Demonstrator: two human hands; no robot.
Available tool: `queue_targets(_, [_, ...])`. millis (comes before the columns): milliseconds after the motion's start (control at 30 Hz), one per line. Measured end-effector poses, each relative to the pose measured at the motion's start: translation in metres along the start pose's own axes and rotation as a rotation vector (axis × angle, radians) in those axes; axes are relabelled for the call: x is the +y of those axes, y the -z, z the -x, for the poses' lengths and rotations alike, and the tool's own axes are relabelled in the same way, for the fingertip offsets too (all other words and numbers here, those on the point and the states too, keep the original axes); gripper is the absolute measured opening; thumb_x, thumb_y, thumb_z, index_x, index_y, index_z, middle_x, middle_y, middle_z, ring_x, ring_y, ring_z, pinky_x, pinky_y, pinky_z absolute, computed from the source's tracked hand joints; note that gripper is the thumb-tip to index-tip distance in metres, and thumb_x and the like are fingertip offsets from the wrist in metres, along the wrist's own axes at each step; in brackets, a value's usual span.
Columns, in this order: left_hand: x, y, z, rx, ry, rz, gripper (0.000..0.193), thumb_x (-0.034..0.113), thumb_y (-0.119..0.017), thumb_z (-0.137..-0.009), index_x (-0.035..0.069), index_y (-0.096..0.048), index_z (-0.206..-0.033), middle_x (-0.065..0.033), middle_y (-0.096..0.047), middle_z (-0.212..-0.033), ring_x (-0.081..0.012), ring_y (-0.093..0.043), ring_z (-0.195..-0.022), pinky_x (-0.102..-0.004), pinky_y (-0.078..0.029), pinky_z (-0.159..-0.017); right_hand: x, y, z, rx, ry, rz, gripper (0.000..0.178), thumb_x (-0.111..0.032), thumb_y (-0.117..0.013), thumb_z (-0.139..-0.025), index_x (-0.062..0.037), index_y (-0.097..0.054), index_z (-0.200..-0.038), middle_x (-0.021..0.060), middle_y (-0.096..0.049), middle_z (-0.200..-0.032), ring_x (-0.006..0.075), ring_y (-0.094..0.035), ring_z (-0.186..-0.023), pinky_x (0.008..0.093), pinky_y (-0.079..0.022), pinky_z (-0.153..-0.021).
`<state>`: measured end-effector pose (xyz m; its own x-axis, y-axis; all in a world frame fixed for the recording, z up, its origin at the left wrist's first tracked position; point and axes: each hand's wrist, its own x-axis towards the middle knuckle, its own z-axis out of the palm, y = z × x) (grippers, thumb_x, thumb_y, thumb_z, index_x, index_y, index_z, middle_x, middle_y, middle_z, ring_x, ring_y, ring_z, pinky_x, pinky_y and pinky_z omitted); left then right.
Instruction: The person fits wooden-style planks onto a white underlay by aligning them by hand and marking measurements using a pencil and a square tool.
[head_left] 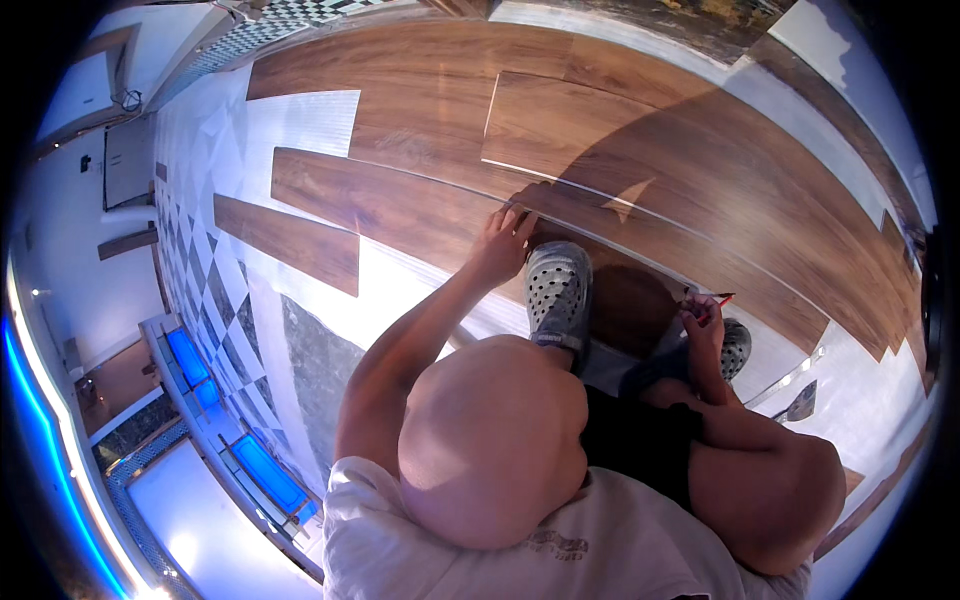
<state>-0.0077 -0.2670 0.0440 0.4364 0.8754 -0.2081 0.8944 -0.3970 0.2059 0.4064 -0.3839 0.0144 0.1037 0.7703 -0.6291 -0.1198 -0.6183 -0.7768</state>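
My left hand [503,240] rests with spread fingers at the edge of a brown wood-look floor plank [420,205], where it meets the row beyond. Closed fingers of my right hand [703,322] hold a slim red pencil [722,300] with a dark tip, low over the near end of the plank row. Between my hands, my left foot in a grey clog [558,290] stands on the laid area. My right clog [735,345] shows partly behind the right hand. A shadow darkens the planks around the right hand.
A loose short plank [290,240] lies on the white underlay [400,285] at left. Another plank [540,125] sits on the laid floor. To the right are a metal straightedge [790,375] and a dark flat blade-like tool [800,402]. Checkered tiles [215,290] stretch along the left.
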Motion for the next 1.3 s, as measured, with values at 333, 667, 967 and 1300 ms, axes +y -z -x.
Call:
queue_targets(333, [-0.036, 0.032, -0.037, -0.153, -0.1, 0.27, 0.023, 0.028, -0.078, -0.074, 0.013, -0.069, -0.089, -0.008, -0.067, -0.093, -0.0332, -0.061, -0.098, -0.0455, -0.044, -0.09, -0.014, -0.004, -0.007, 0.134, 0.05, 0.383, 0.027, -0.018, -0.075, -0.082, -0.0039, -0.068, -0.103, -0.0006, -0.055, -0.073, 0.0093, -0.05, -0.07, 0.0274, -0.045, -0.066])
queue_targets(667, [-0.065, 0.08, -0.099, -0.193, 0.072, 0.435, 0.02, 0.02, -0.071, -0.086, 0.005, -0.07, -0.098, -0.0179, -0.069, -0.092, -0.0373, -0.065, -0.089, -0.0428, -0.049, -0.078, -0.12, -0.008, -0.041, 0.215, 0.328, 0.26, 0.023, -0.015, -0.069, -0.088, -0.0002, -0.066, -0.106, -0.0001, -0.06, -0.081, 0.0098, -0.051, -0.074, 0.0256, -0.044, -0.071])
queue_targets(967, [-0.044, 0.132, -0.142, 0.015, 0.321, 0.735, 0.012, 0.011, -0.067, -0.09, 0.002, -0.072, -0.096, -0.0055, -0.072, -0.09, -0.0157, -0.065, -0.089, -0.0316, -0.05, -0.085, -0.183, -0.022, -0.068, 0.188, 0.301, 0.019, 0.035, -0.032, -0.069, -0.094, 0.0015, -0.067, -0.103, -0.0002, -0.061, -0.082, 0.0065, -0.051, -0.077, 0.0238, -0.044, -0.072])
queue_targets(1300, [-0.174, -0.003, 0.01, 0.595, 1.272, 0.408, 0.07, 0.027, -0.073, -0.087, -0.002, -0.041, -0.142, -0.0222, -0.054, -0.13, -0.0328, -0.06, -0.108, -0.0479, -0.051, -0.09, -0.176, 0.004, -0.044, 0.356, 0.193, -0.088, 0.027, -0.024, -0.065, -0.096, -0.005, -0.057, -0.078, -0.0049, -0.048, -0.066, 0.0049, -0.042, -0.063, 0.0249, -0.035, -0.056])
